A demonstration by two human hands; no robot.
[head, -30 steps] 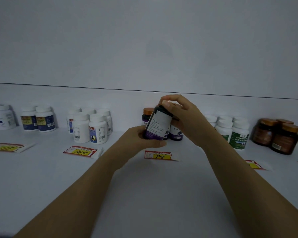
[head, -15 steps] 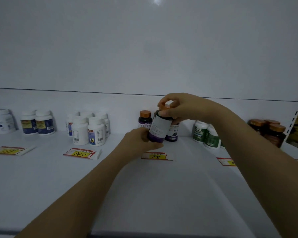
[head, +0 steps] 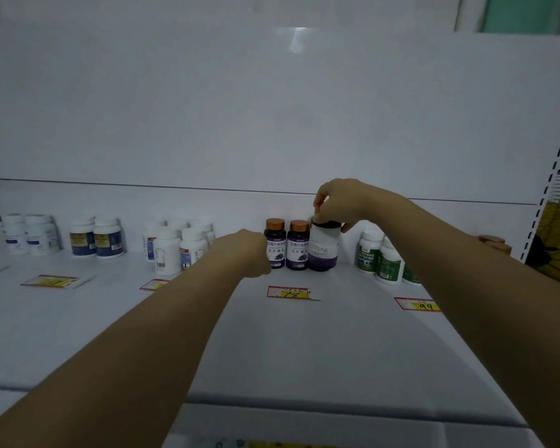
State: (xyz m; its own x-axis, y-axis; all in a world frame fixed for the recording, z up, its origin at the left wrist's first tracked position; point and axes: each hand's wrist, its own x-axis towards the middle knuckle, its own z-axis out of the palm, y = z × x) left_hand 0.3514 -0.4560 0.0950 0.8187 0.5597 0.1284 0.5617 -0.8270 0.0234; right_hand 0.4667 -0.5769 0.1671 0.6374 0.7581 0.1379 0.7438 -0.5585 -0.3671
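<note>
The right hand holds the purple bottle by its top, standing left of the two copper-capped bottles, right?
No. The right hand holds the purple bottle by its top, but it stands right of the two copper-capped bottles, as the head view shows.

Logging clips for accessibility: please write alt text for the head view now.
The right hand grips the top of a dark supplement bottle standing on a white shelf beside two copper-capped purple-labelled bottles; the left hand is close by them, its fingers hidden.
</note>
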